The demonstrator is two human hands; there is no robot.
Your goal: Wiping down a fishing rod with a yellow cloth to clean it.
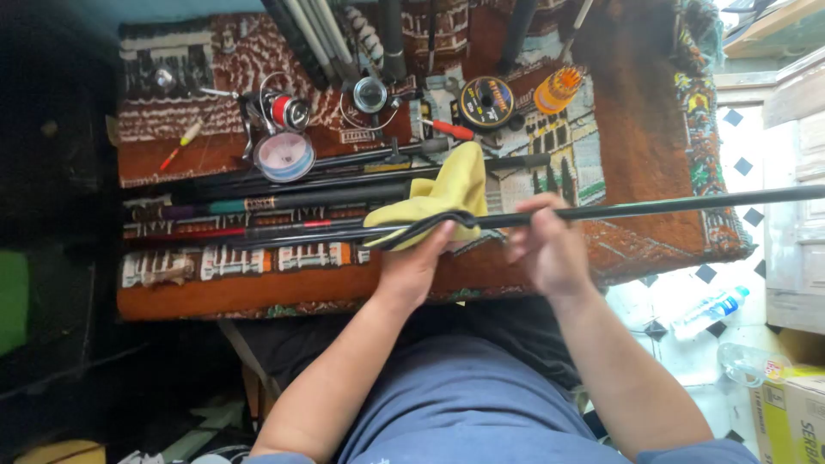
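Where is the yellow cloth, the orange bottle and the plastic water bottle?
Yellow cloth [447, 191]: head view, middle of its upper fold.
Orange bottle [557, 90]: head view, middle of its body.
Plastic water bottle [710, 311]: head view, middle of its clear side.

hands [412, 266] 2 | yellow cloth [443, 193] 1 | plastic bottles [711, 309] 2 | line spools [485, 101] 2

Blue short-sleeved shirt, dark trousers; 2 bare forearms, no watch or rings visible.

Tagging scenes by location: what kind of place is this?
Probably a home spot for tending fishing gear: patterned rug over tiled floor, fishing rods, reel, line spools.
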